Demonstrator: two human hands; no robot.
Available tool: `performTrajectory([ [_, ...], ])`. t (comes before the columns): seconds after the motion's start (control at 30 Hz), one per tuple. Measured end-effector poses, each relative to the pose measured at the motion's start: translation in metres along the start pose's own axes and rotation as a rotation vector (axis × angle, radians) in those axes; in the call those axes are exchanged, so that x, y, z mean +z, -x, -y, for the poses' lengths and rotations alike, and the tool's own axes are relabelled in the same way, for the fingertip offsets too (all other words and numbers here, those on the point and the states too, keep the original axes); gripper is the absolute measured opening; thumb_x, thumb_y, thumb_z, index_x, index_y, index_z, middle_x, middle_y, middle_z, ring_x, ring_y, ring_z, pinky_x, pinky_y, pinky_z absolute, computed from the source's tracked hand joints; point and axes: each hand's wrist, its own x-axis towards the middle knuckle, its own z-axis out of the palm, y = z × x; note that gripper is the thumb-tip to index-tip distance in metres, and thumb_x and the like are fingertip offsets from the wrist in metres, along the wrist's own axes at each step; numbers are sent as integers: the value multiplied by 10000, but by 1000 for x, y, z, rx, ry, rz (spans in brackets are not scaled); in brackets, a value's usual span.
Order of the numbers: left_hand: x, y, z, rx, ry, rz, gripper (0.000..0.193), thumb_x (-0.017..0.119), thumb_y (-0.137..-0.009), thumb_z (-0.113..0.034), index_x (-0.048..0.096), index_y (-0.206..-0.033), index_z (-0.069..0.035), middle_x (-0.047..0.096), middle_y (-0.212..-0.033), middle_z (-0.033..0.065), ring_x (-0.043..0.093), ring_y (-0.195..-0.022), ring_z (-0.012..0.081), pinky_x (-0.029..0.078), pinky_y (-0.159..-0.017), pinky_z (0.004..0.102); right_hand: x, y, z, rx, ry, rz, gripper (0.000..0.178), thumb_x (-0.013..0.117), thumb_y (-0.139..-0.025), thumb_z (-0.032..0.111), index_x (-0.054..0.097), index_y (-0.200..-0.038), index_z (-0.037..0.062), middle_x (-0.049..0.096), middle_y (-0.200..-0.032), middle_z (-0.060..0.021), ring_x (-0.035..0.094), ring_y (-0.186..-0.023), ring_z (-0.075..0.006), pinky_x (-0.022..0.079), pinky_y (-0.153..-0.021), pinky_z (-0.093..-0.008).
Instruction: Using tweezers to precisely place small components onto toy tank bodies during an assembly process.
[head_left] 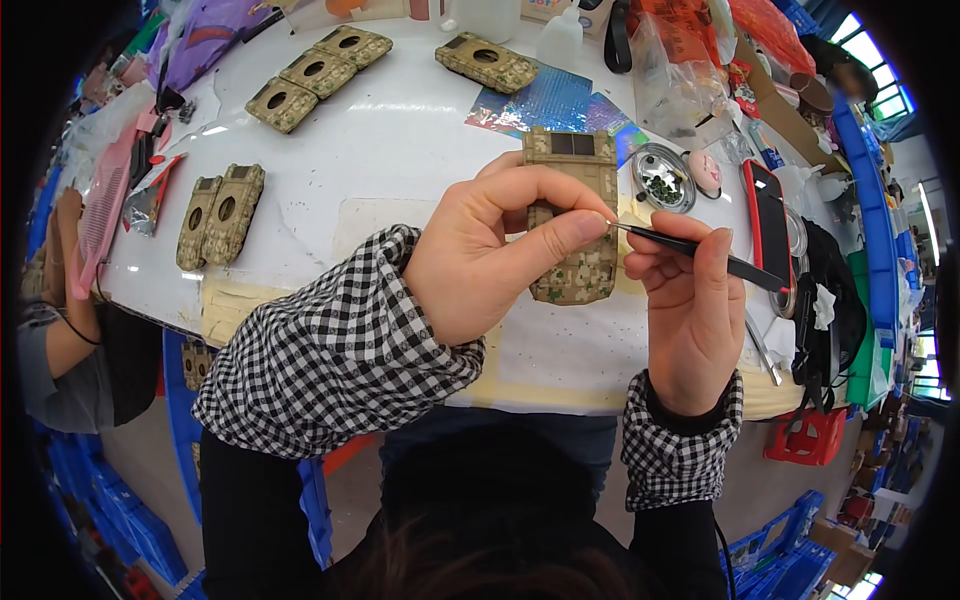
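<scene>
My right hand (690, 310) holds black tweezers (675, 243), their fine metal tip pointing left. At that tip, the thumb and forefinger of my left hand (490, 240) are pinched together. Whatever they grip is too small to make out. Below both hands, a camouflage-patterned toy tank hull (575, 275) lies on the white table, partly covered by my left hand. Just right of the hull is a round clear dish (638, 168) with small dark green pieces (662, 188) in it.
More camouflage hulls with round holes (316, 68) lie at the far left, a pair (233, 208) nearer. One hull (485, 62) sits behind a shiny blue sheet (530, 100). A red-cased phone (768, 210) and black bag (830, 290) are at right. Another person's arm (72, 340) is at left.
</scene>
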Motion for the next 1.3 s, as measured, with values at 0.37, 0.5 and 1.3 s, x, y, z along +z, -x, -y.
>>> performTrajectory([
  [0.37,0,0,-3,-49,18,5,160,555,-903,-121,582,-1005,-1,601,-978,39,549,-925,86,445,-838,244,0,1,1,-2,14,-12,452,382,-977,327,577,-1022,-78,645,-933,-167,626,-801,-163,481,-784,-273],
  [0.5,3,0,-7,-122,221,40,171,535,-915,-143,581,-1002,-3,603,-975,37,546,-922,81,441,-829,233,-2,1,0,-24,26,-19,448,382,-977,325,575,-1023,-77,644,-934,-166,624,-804,-164,483,-781,-277],
  [1.3,7,0,-4,-61,279,54,186,515,-927,-139,594,-1025,-1,621,-973,42,569,-918,88,463,-815,233,0,8,2,-230,332,-5,405,391,-979,273,582,-1030,-81,640,-919,-138,615,-843,-172,470,-795,-284],
])
